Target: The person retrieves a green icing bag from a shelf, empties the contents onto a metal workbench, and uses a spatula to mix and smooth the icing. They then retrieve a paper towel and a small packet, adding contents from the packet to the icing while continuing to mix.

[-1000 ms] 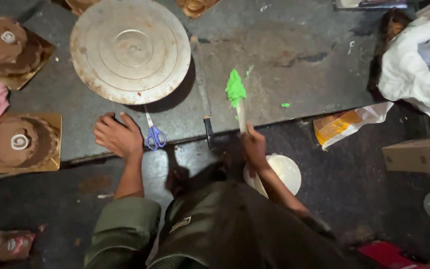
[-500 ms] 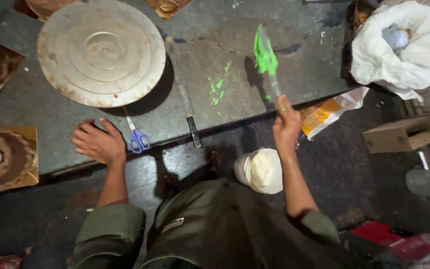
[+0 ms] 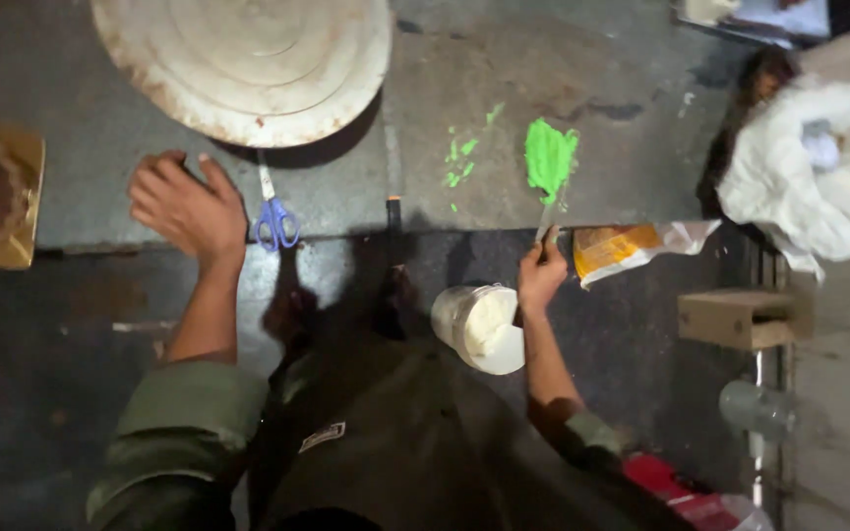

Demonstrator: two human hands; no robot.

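Head view: the right hand (image 3: 541, 275) pinches the handle of a flat spatula loaded with bright green paste (image 3: 551, 162) over the grey stone counter (image 3: 504, 79); the left hand (image 3: 184, 206) rests spread, fingers open, beside blue-handled scissors (image 3: 274, 218).

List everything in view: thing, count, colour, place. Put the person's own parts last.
round turntable: one, pale metal, rusty rim, top left of the counter
scissors: one, blue handles, below the turntable
spatula: one, coated bright green, right of centre
green smears: several, on the counter
tub: one, white, cream inside, below the counter edge
orange packet: one, counter edge
white bag: one, right
cardboard box: one, brown, right
left hand: flat on the counter
right hand: grips the spatula handle
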